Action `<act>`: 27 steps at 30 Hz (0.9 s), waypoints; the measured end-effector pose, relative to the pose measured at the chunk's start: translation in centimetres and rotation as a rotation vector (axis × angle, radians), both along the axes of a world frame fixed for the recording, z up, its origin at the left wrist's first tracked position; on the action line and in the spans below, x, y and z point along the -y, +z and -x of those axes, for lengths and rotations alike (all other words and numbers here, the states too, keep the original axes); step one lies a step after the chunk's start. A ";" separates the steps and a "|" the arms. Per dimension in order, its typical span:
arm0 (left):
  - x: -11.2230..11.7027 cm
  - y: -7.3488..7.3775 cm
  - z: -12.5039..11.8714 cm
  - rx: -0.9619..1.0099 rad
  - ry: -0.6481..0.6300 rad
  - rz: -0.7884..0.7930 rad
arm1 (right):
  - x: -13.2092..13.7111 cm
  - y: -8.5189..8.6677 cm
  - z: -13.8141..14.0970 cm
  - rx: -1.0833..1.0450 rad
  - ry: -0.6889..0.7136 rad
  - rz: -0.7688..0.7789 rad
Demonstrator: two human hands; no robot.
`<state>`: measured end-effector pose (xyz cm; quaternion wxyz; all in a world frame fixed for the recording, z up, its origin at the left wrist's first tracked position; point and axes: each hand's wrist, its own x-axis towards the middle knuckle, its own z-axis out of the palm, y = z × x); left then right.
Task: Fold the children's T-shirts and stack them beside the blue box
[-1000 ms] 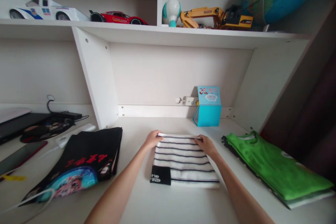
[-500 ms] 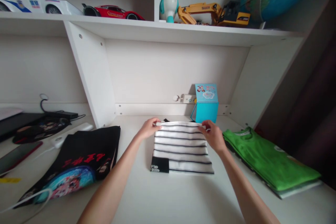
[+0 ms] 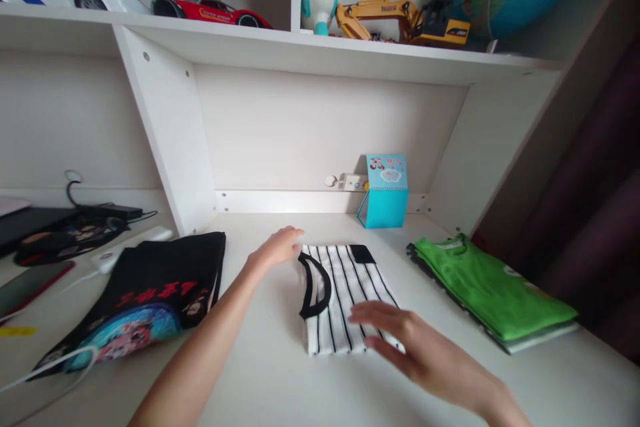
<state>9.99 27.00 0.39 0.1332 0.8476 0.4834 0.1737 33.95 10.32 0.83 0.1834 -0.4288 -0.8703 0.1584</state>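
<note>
A folded white T-shirt with black stripes [image 3: 345, 300] lies flat on the white desk. Its black-trimmed neckline faces left, and a black patch sits at the top right corner. At the shirt's upper left corner is my left hand [image 3: 281, 245], its fingers stretched out; whether they touch the cloth I cannot tell. My right hand [image 3: 417, 350] hovers over or rests on the shirt's lower right part, fingers apart, covering that corner. Neither hand grips anything.
Black printed clothing [image 3: 165, 287] lies folded at left, near a phone [image 3: 33, 287] and white cables. A green shirt [image 3: 493, 287] tops a folded stack at right. Behind stands a blue desk calendar [image 3: 386, 203]. Overhead, a shelf [image 3: 340, 47] carries toy vehicles and a globe.
The striped shirt has turned so its stripes run lengthwise and its neckline shows on the left. Both hands have let go; the right has moved down toward me.
</note>
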 end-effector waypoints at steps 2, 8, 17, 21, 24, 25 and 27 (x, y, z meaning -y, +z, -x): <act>3.5 0.8 -2.8 0.039 -0.216 -0.020 | -2.9 -2.1 -2.2 -0.019 -0.155 -0.026; 12.0 -1.8 -7.0 -0.201 -0.598 0.058 | -4.9 -7.4 -5.0 0.109 -0.308 -0.073; 8.0 -4.6 1.9 -0.334 0.027 0.049 | -1.9 -5.6 -5.4 0.099 -0.481 0.008; 8.5 -5.2 1.8 -0.117 -0.077 0.046 | -6.3 -8.4 -6.8 0.140 -0.731 0.004; 8.6 -5.7 0.1 0.105 -0.096 0.117 | -7.7 -9.5 -6.7 0.109 -0.706 0.044; 8.5 -5.8 -0.5 0.187 -0.081 0.183 | -7.9 -9.5 -6.6 0.098 -0.704 0.050; 8.2 -6.2 -1.6 0.369 -0.027 0.373 | -7.7 -9.4 -6.5 0.080 -0.705 0.059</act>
